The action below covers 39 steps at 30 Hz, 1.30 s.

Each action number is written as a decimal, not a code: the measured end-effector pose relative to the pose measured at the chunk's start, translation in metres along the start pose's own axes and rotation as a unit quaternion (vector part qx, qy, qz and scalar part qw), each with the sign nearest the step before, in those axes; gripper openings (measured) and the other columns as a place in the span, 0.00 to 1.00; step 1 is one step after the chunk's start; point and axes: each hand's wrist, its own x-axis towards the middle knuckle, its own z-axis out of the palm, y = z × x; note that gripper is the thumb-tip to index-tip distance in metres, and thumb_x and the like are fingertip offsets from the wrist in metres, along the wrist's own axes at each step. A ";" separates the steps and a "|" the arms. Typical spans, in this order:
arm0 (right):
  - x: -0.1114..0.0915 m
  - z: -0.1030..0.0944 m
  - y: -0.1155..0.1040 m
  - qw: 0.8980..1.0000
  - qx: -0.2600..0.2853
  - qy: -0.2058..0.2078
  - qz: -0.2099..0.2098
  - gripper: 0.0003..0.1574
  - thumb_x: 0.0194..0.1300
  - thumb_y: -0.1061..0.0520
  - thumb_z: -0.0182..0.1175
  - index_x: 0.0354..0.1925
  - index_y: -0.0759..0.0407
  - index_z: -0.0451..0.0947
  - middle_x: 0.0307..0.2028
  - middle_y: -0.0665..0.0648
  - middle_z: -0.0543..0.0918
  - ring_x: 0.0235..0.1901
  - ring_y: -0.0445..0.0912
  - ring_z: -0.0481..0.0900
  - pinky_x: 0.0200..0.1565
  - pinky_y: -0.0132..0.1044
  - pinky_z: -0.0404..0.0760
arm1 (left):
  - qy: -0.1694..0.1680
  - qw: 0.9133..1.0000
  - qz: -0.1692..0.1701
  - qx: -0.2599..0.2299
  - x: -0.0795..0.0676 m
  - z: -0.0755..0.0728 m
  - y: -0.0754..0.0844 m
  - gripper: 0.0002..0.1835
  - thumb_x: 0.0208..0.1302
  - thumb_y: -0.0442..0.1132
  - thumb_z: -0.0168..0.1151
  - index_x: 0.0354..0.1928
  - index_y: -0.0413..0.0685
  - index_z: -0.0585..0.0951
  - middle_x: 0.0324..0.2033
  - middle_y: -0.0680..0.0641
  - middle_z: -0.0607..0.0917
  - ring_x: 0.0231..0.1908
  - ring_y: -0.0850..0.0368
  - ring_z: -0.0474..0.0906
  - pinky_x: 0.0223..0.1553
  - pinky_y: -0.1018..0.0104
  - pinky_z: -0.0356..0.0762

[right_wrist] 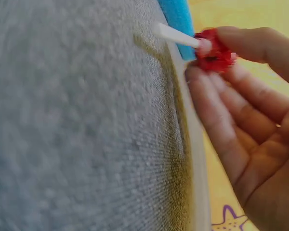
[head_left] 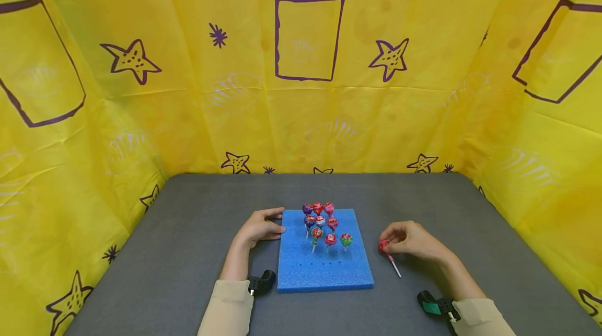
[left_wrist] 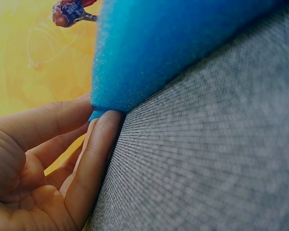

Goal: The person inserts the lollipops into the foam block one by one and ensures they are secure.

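Note:
A blue foam block [head_left: 324, 278] lies flat on the table, bearing several wrapped lollipops [head_left: 331, 240] that stand upright on their sticks in rows. My left hand [head_left: 256, 229] rests against the block's left edge, its fairly straight fingers [left_wrist: 98, 139] touching the foam. To the right of the block, my right hand [head_left: 411, 239] pinches a red-wrapped lollipop [right_wrist: 214, 53] by its head between thumb and fingers. Its white stick [head_left: 395, 267] points away from the hand, toward the front of the table. Part of the lollipop's head is hidden by the fingers.
A row of small holes [head_left: 323, 264] runs across the front part of the foam. The grey table [head_left: 211, 195] is enclosed by yellow cloth [head_left: 188, 116] with purple drawings at the back and sides. Black straps [head_left: 435, 304] sit on both wrists.

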 end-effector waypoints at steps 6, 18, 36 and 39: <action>0.002 0.004 -0.011 0.997 0.067 0.032 -0.036 0.16 0.61 0.57 0.68 0.45 0.64 0.81 0.35 0.66 0.87 0.30 0.43 0.85 0.35 0.35 0.87 | -0.003 1.000 0.000 -0.005 0.001 0.000 -0.002 0.35 0.55 0.25 0.68 0.67 0.42 0.73 0.61 0.35 0.77 0.35 0.60 0.83 0.39 0.62 0.89; 0.008 0.016 -0.032 0.970 0.170 0.098 -0.141 0.16 0.59 0.69 0.66 0.46 0.74 0.77 0.38 0.43 0.88 0.36 0.39 0.87 0.41 0.32 0.89 | -0.008 1.000 -0.001 -0.001 0.001 -0.001 0.000 0.35 0.56 0.26 0.69 0.68 0.44 0.73 0.61 0.35 0.77 0.35 0.60 0.83 0.41 0.61 0.89; 0.016 0.037 -0.041 0.931 0.272 0.046 -0.241 0.22 0.58 0.76 0.62 0.44 0.55 0.82 0.44 0.45 0.87 0.43 0.38 0.85 0.42 0.29 0.88 | -0.007 1.000 -0.005 -0.003 0.001 -0.001 0.001 0.34 0.56 0.26 0.69 0.67 0.44 0.74 0.61 0.35 0.76 0.35 0.60 0.83 0.41 0.61 0.89; 0.017 0.040 -0.042 0.926 0.277 0.041 -0.255 0.22 0.57 0.77 0.61 0.44 0.56 0.82 0.44 0.47 0.87 0.42 0.38 0.85 0.42 0.29 0.88 | -0.007 1.000 -0.004 -0.003 0.001 -0.001 0.000 0.34 0.56 0.26 0.69 0.67 0.44 0.73 0.61 0.35 0.76 0.35 0.60 0.83 0.40 0.62 0.89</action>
